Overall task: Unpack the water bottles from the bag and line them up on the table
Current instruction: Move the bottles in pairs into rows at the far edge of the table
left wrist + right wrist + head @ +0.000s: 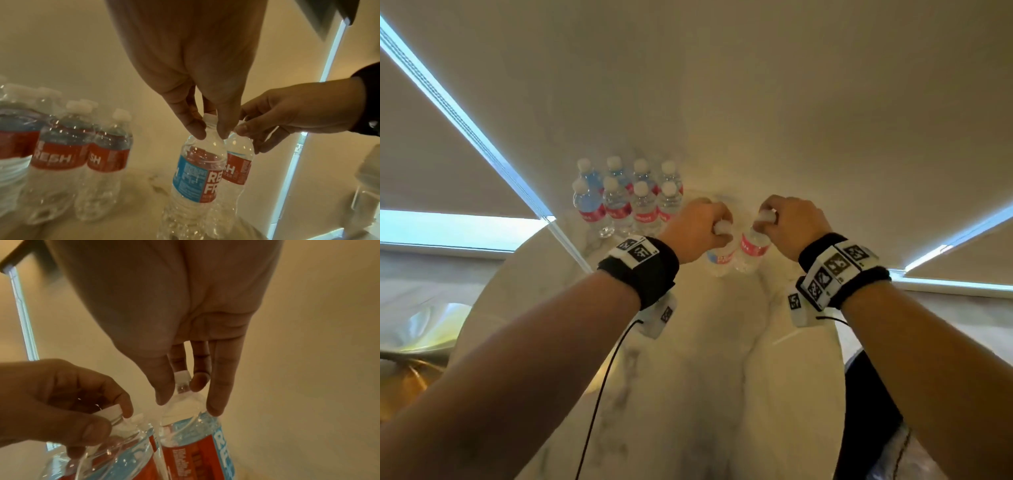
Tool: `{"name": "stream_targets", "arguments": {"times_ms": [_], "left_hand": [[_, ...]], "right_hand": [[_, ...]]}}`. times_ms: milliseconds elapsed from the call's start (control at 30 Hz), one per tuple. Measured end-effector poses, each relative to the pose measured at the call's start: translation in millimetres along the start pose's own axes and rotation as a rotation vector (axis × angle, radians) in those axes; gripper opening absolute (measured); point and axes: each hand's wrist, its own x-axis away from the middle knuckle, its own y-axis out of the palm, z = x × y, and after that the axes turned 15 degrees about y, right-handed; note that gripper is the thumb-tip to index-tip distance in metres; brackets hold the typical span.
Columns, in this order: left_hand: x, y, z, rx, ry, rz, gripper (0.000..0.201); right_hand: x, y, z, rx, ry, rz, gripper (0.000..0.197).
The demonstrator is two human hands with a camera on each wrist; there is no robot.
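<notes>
Two bottles stand side by side on the table [722,342], each pinched at the neck: the left hand [693,229] holds the left bottle [197,170], the right hand [796,222] the right bottle [197,443]. Eight more bottles [626,198] cluster at ten o'clock, near them.

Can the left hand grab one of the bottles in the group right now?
Probably not yet: the left hand already grips a bottle by its neck. The grouped bottles stand close by, nothing between.

Bare marble table [688,377] on the near side of the bottle cluster [628,200] — plenty of reach room; just right of the cluster, two held bottles [736,253] block things.
</notes>
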Motion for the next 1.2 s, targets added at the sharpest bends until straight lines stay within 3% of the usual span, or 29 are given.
{"name": "stream_targets", "arguments": {"times_ms": [167,333,600,867,1000,1067,1200], "left_hand": [[-47,-16,-51,-0.083,-0.010,-0.047,0.036],[-64,-13,-77,-0.122,0.012,-0.052,0.032],[-66,-12,-100,-0.187,0.040,-0.066,0.035],[-63,-10,-106,-0.191,0.054,0.009,0.033],[-57,-9,-101,-0.128,-0.020,0.033,0.044],[-47,-9,-96,-0.081,-0.052,0.086,0.050],[15,-3,-79,0.059,-0.068,0.415,0.035]], "right_hand": [[-82,9,-41,-0.031,-0.031,-0.014,0.029],[-123,20,-66,-0.089,-0.054,-0.047,0.027],[-148,32,-102,-0.023,-0.204,-0.092,0.026],[-157,42,-116,-0.024,-0.259,-0.158,0.031],[-161,42,-111,-0.060,-0.248,-0.195,0.030],[-159,40,-110,-0.086,-0.248,-0.206,0.031],[-152,37,-105,-0.087,-0.211,-0.166,0.044]]}}
